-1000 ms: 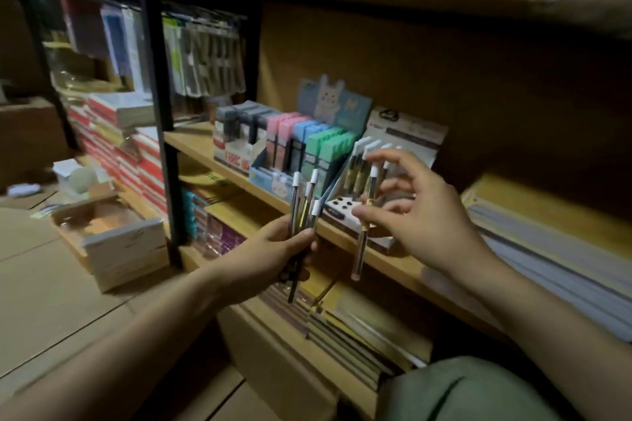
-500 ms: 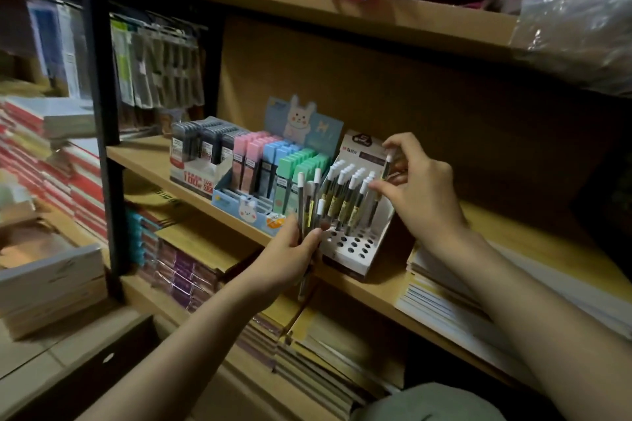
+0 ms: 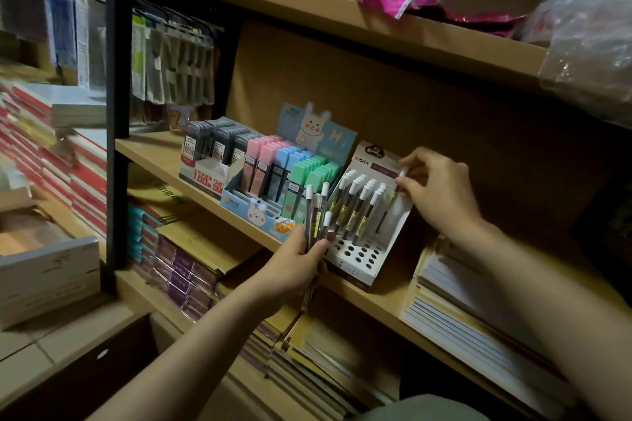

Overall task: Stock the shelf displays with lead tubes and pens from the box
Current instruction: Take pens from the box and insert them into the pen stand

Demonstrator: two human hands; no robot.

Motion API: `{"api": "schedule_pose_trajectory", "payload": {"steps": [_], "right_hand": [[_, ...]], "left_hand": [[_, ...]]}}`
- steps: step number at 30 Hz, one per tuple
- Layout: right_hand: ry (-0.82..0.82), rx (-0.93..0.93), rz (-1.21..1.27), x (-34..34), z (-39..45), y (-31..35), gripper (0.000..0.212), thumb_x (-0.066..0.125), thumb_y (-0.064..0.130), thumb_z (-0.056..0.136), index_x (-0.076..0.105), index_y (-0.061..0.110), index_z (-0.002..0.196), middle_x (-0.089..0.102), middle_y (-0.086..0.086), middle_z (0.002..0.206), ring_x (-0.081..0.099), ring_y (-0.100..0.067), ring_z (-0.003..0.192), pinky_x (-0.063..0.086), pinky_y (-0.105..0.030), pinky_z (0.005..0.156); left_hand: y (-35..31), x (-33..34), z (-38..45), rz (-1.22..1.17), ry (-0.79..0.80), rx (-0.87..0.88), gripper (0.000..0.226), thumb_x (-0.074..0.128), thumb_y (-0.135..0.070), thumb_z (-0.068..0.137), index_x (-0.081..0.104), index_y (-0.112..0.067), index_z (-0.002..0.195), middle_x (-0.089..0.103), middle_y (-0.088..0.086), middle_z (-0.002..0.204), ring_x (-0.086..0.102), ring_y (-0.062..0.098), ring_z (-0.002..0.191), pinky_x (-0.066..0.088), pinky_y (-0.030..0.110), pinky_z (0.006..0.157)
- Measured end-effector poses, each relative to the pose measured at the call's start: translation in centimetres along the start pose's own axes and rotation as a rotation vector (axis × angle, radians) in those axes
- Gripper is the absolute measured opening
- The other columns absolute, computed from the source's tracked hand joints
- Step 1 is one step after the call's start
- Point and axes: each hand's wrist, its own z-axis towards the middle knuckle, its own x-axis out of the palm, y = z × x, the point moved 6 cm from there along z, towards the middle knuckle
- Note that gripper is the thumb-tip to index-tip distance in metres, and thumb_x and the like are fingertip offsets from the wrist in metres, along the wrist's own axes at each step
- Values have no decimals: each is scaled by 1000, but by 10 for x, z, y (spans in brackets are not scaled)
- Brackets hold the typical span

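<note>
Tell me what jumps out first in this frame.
The right hand pinches one white-capped pen over the white holed pen display at mid-shelf. Below it, the left hand grips a bunch of pens. Left of the display stand pastel lead tubes under a rabbit card.

Lower ends of the pens [image 3: 316, 215] in the left hand [image 3: 294, 267] are hidden behind its fingers. Labels on the pen display [image 3: 362, 249] are too small to read. Book stacks [image 3: 51, 161] at left are blurred; the plastic bag [image 3: 591, 34] is cut off at the right edge.
</note>
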Motion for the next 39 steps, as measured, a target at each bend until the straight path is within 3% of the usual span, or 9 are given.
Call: {"api": "schedule_pose_trajectory", "payload": {"steps": [2,5,9,17,22,28,31,36,39], "right_hand": [[6,-1,-16,3,-2,-2,18,69,12,88,65,18,105,63,-1,103,63,-20,100,58,-37,85],[-7,-7,-11,5,-5,-3,17,70,12,87,66,17,102,65,1,96,65,-17,94,54,-22,77],[51,23,15,6,-4,-2,17,71,11,86,65,17,100,67,-5,99,68,-18,90,59,-31,79],[97,63,-90,10,5,-2,28,72,14,85,59,14,110,62,3,91,63,-9,82,45,-12,64],[64,-20,-232,8,12,5,19,79,16,78,70,12,94,69,-6,98,65,-18,93,55,-30,80],[67,-24,-304,10,7,-1,18,73,21,84,73,12,100,70,-7,107,65,-20,102,57,-37,86],[91,-19,-324,9,7,-6,18,71,22,87,72,13,103,69,-7,109,64,-20,103,56,-37,88],[157,8,-322,19,-1,-10,20,65,22,91,70,13,108,67,-6,113,63,-17,103,49,-24,83],[15,-66,-256,4,-9,6,24,63,23,93,68,15,116,67,-1,109,62,-4,93,45,-7,72]], "left_hand": [[0,1,-1,-23,-1,-10,12,44,-25,102,48,-22,113,57,2,78,52,9,62,45,19,53],[-1,1,-1,-17,-4,-12,13,45,-25,102,47,-21,114,57,2,80,53,8,62,46,18,54],[-2,1,-2,0,-3,4,14,44,-24,102,47,-21,115,56,3,80,52,10,64,45,18,54],[0,1,-1,-2,-2,-11,15,45,-25,102,46,-19,116,56,3,82,52,8,64,44,16,53],[1,0,0,11,1,-15,13,45,-25,102,46,-19,114,56,4,81,51,9,62,44,16,51],[-2,1,-2,-43,51,13,18,42,-26,103,51,-17,116,59,-4,73,52,4,55,41,16,48],[-7,7,-6,-125,157,20,22,40,-27,103,56,-12,103,57,-5,71,54,7,59,40,17,48],[-14,17,-12,-271,323,6,19,41,-24,103,52,-9,98,55,2,76,55,14,67,45,19,54],[-13,18,-13,-341,362,10,14,42,-20,102,49,-8,105,57,2,76,54,15,69,47,23,62]]}}
